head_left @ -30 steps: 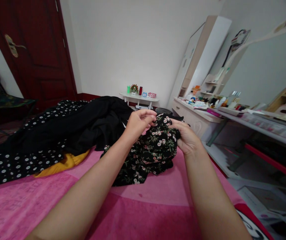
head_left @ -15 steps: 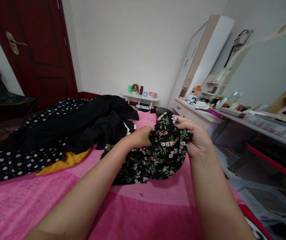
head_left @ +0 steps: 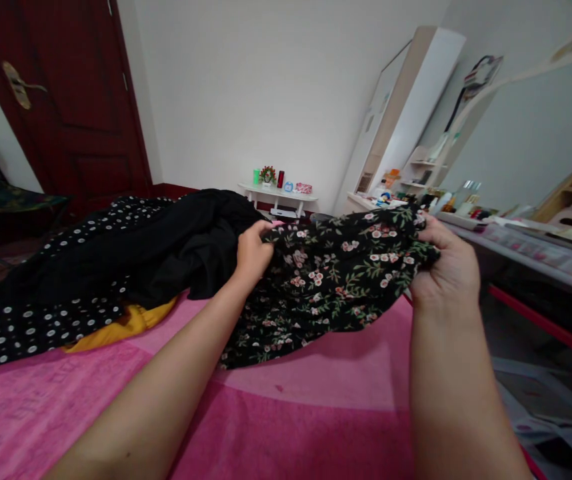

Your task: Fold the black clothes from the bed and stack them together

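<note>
A black floral garment [head_left: 333, 273] with small pink flowers is stretched out above the pink bed cover [head_left: 286, 413]. My left hand [head_left: 252, 252] is closed on its left edge. My right hand [head_left: 445, 267] is closed on its right edge, held out over the side of the bed. The lower part of the garment hangs down and rests on the bed.
A heap of black clothes [head_left: 166, 247], a black cloth with white dots [head_left: 41, 313] and a yellow cloth [head_left: 121, 325] lie on the bed's left. A dark red door [head_left: 66, 100] and a small white table [head_left: 279, 195] stand behind. A cluttered desk [head_left: 491, 233] stands on the right.
My hands have moved apart, the right one far to the right, and the bunched floral garment has been pulled out wide between them.
</note>
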The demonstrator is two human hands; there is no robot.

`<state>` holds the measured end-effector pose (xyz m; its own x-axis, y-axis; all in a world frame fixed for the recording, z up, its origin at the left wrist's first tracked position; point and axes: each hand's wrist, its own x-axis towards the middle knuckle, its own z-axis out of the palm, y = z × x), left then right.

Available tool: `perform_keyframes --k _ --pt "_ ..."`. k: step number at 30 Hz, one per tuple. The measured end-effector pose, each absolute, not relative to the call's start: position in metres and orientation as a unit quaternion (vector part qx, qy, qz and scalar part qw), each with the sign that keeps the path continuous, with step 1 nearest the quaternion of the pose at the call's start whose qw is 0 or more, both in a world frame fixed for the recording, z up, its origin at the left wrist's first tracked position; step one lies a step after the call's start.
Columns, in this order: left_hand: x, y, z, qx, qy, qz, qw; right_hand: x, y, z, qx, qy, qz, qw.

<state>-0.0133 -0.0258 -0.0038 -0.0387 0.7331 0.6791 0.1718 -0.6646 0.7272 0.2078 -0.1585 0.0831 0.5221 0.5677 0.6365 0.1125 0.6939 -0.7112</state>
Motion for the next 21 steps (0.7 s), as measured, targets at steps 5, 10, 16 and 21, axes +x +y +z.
perform_keyframes --k 5,10,16,21 --pt "-0.012 -0.032 0.020 0.466 0.251 0.767 0.361 0.239 -0.120 0.035 -0.464 -0.383 -0.011 0.799" --pt "0.008 -0.048 0.019 0.490 0.237 0.719 0.433 0.237 -0.108 0.012 -0.608 -0.472 0.176 0.614" --pt "0.015 -0.058 0.019 0.543 0.211 0.681 0.443 0.187 -0.125 0.029 -0.524 -0.637 0.292 0.485" --pt "0.013 -0.060 0.020 0.573 0.213 0.652 0.448 0.171 -0.125 0.024 -0.487 -0.659 0.369 0.439"
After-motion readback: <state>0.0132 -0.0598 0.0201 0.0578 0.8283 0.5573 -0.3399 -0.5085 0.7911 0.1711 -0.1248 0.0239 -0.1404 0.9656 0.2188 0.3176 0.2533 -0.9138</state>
